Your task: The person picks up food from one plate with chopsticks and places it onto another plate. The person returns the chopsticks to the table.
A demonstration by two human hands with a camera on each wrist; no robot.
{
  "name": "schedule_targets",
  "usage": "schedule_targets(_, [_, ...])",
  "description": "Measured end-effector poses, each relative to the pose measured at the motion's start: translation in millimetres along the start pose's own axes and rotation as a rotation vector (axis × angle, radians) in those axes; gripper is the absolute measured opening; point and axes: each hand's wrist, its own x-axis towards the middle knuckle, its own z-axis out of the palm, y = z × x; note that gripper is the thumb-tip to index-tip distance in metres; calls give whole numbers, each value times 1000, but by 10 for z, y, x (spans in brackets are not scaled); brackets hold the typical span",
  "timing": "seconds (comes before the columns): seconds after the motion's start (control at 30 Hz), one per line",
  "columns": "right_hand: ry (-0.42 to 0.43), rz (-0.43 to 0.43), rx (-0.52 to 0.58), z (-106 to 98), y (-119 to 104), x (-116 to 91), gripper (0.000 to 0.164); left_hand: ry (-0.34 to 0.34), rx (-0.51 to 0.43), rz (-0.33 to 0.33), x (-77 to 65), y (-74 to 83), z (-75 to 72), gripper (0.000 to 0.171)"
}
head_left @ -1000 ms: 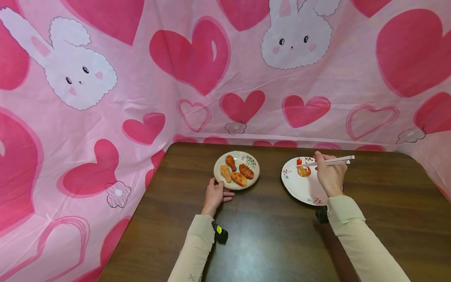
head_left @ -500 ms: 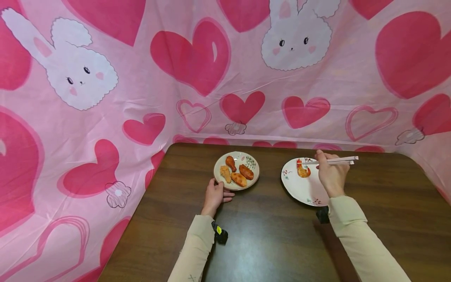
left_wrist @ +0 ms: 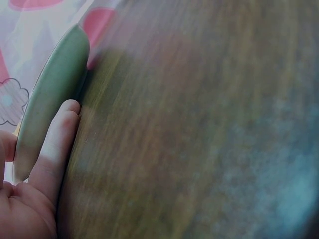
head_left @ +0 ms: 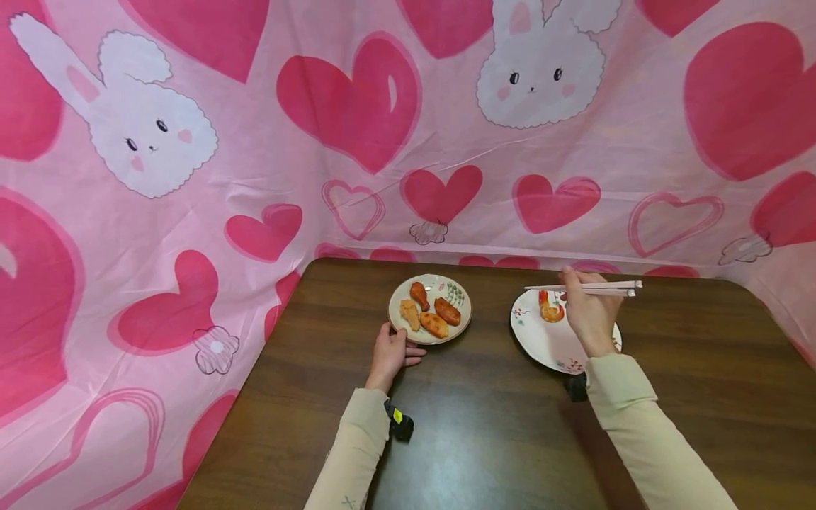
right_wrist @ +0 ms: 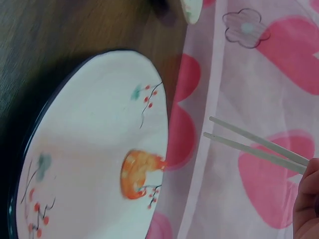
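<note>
My right hand (head_left: 593, 319) holds a pair of pale chopsticks (head_left: 605, 287) above the far part of a white plate (head_left: 554, 347) with painted sprigs. The right wrist view shows the chopstick tips slightly parted, with nothing between them. A curled orange shrimp (head_left: 551, 309) lies on that plate, near its far rim. To the left, my left hand (head_left: 387, 356) grips the near-left rim of a smaller plate (head_left: 455, 289), thumb at the rim. In the left wrist view a finger lies along the green outer side of this plate (left_wrist: 60, 74).
On the small plate sit a drumstick (head_left: 418, 295) and several other browned chicken pieces (head_left: 434, 324). Both plates stand on a dark wooden table (head_left: 478, 425). A pink cloth (head_left: 357, 212) with hearts and rabbits hangs behind the table and along its left side.
The chopsticks have risen off the shrimp, and their tips now point left over the plate's far rim. The shrimp stays on the plate. My left hand and the small plate keep their place.
</note>
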Motion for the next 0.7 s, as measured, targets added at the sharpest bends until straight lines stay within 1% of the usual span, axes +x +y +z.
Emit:
schedule_targets(0.07, [-9, -1, 12, 22, -39, -19, 33, 2, 0, -2, -5, 2, 2, 48])
schedule_targets(0.27, [-26, -63, 1, 99, -122, -77, 28, 1, -2, -4, -6, 2, 1, 48])
schedule_targets(0.33, [-32, -70, 0, 133, -145, -99, 27, -2, -3, -1, -3, -1, -1, 48])
schedule_targets(0.5, [-100, -33, 38, 226, -202, -166, 34, -4, -4, 2, 1, -13, -5, 48])
schedule_targets(0.7, [-148, -87, 1, 339, -259, -246, 36, -4, -6, 2, -2, -2, -4, 48])
